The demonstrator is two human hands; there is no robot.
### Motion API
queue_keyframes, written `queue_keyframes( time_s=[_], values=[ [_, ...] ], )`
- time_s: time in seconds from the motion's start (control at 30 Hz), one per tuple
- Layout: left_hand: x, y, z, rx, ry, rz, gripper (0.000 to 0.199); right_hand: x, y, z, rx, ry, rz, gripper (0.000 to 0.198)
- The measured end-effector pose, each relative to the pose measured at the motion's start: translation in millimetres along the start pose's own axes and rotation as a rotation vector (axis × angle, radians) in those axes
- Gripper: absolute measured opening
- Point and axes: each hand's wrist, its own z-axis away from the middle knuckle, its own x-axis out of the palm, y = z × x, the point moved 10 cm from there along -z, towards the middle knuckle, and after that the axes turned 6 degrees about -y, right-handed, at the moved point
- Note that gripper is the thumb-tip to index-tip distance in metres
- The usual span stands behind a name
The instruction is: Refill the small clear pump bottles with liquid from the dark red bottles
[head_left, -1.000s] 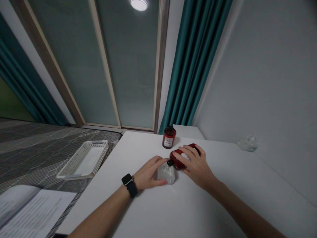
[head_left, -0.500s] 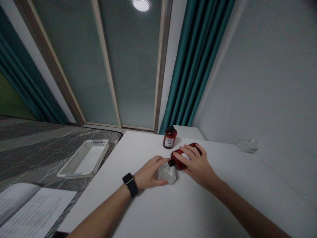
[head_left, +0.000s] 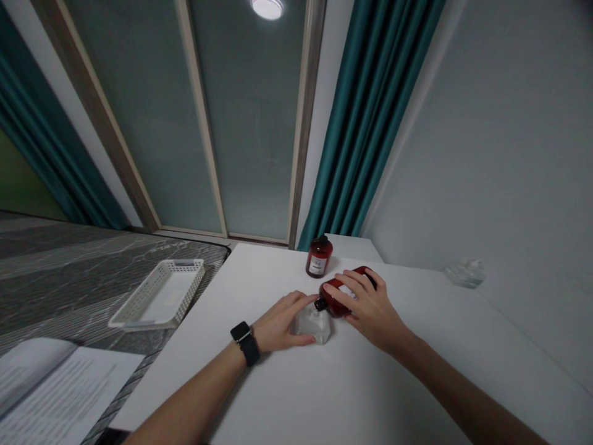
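Observation:
My right hand (head_left: pixel 368 306) is wrapped round a dark red bottle (head_left: pixel 330 303) with a black neck and a white label. The bottle lies tilted almost level, its neck pointing left over a clear glass container (head_left: pixel 315 326). My left hand (head_left: pixel 282 321), with a black watch (head_left: pixel 241 332) on its wrist, curves round the left side of that container, thumb at the near side and fingers at the far side. Whether liquid flows from the neck is too small to make out. A second red bottle (head_left: pixel 319 258) with a black top stands upright behind them.
All of this is on a white table (head_left: pixel 278 395). A white perforated basket (head_left: pixel 178 295) sits left, on a grey patterned surface (head_left: pixel 139 259), with an open book (head_left: pixel 88 383) nearer me. A clear crumpled-looking object (head_left: pixel 464 273) lies at the far right by the wall.
Both hands, the tilted bottle and the glass container keep their places relative to each other. Only the camera view has shifted very slightly.

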Motion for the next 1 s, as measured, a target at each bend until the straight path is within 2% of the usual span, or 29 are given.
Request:
queue_keyframes(
  time_s=[1.0],
  values=[
    [0.4,-0.4,-0.2,0.001,0.008,0.058,0.08,-2.3,-2.7,-4.9,-0.043,-0.054,0.031,0.058]
  ],
)
